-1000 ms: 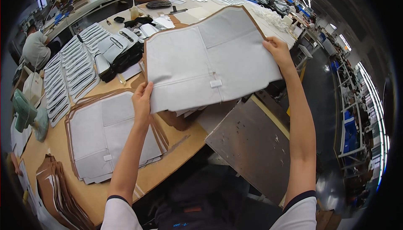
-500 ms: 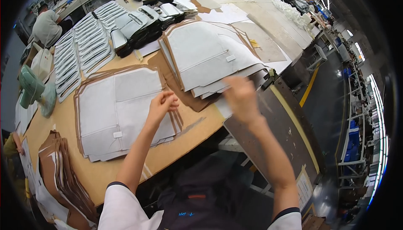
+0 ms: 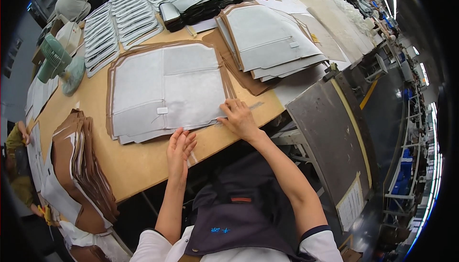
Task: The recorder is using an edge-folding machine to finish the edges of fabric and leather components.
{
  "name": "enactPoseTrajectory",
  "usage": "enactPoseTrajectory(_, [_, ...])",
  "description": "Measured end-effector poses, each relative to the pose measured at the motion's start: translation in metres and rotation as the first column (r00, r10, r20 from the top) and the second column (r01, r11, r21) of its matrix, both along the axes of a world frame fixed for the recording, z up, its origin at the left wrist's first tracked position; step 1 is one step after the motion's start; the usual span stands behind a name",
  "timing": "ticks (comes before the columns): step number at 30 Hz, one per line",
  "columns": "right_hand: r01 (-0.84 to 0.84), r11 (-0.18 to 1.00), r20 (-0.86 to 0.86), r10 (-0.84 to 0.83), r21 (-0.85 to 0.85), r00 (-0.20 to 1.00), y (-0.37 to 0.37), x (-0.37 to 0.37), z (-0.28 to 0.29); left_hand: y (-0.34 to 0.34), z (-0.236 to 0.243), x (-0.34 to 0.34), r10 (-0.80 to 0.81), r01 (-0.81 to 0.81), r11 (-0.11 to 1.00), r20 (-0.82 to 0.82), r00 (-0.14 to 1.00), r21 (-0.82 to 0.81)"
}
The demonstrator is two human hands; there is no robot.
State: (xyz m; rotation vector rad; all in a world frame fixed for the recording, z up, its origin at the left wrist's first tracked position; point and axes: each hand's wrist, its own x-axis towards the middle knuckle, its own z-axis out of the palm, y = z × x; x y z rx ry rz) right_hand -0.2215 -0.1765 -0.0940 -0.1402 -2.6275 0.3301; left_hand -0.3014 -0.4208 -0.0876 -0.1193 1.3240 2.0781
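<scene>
A stack of light grey panels with brown edging (image 3: 186,94) lies on the tan table (image 3: 124,171), a small white tab on its top piece. My right hand (image 3: 237,118) touches the stack's lower right corner with bent fingers apart. My left hand (image 3: 181,149) is just below the stack's front edge, palm turned partly sideways, fingers loosely apart and holding nothing. A second grey-and-brown stack (image 3: 272,42) lies beyond, to the upper right.
Long brown pieces (image 3: 79,156) lie at left, near a green fan (image 3: 53,56). Rows of slotted grey pieces (image 3: 134,18) and dark bundles are behind. A metal plate (image 3: 325,137) adjoins the table's right. One co-worker (image 3: 71,3) is back left, another (image 3: 19,166) far left.
The large panel held up in both hands was released onto the right-hand stack. Both hands have come down and over to the nearer stack, the right one to its corner.
</scene>
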Motion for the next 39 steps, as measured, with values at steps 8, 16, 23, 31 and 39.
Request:
enactPoseTrajectory(8, [-0.124,0.977,0.022,0.122,0.175,0.992,0.005,-0.005,0.015,-0.001,0.000,-0.004,-0.131,0.131,0.991,0.027,0.991,0.016])
enactPoseTrajectory(16, [-0.274,0.945,-0.320,0.319,0.181,0.892,-0.038,-0.015,0.119,-0.012,-0.007,-0.032,0.005,-0.048,0.965,0.165,0.986,0.258])
enactPoseTrajectory(23, [-0.353,0.924,-0.300,0.381,0.146,0.874,-0.062,0.018,0.129,-0.022,0.001,-0.044,-0.063,-0.147,0.864,0.394,0.917,0.481])
enactPoseTrajectory(31, [-0.277,0.915,-0.536,0.082,-0.294,0.840,0.018,-0.060,0.182,0.019,0.001,-0.037,-0.078,0.091,0.995,-0.307,0.948,0.029])
enactPoseTrajectory(39, [0.070,0.981,-0.602,-0.167,-0.181,0.781,0.136,-0.002,0.335,0.058,0.038,-0.049,-0.223,0.089,0.840,0.192,0.956,0.535])
